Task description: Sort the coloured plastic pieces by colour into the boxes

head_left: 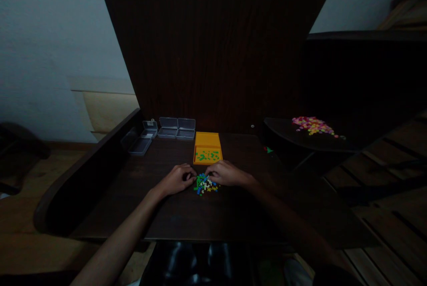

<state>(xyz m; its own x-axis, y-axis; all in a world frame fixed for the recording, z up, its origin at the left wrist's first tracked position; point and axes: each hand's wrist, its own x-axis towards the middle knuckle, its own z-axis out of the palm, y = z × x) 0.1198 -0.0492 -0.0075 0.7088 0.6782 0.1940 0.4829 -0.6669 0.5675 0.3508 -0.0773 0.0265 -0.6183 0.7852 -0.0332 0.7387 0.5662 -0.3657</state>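
Observation:
A small pile of mixed coloured beads (206, 184), blue, green, white and yellow, lies on the dark wooden table (187, 219). My left hand (178, 178) rests at the pile's left edge with its fingers curled. My right hand (226, 173) sits at the pile's right edge, fingers also curled and touching the beads. Whether either hand pinches a bead is hidden. Just beyond the pile stands an open orange box (207, 147) with green beads in its near half.
Several clear plastic cases (176, 127) lie open at the table's back left. A heap of pink and yellow beads (312, 125) lies on a dark raised surface at the right. A small green piece (267, 149) sits near the table's right edge. A dark wooden panel rises behind.

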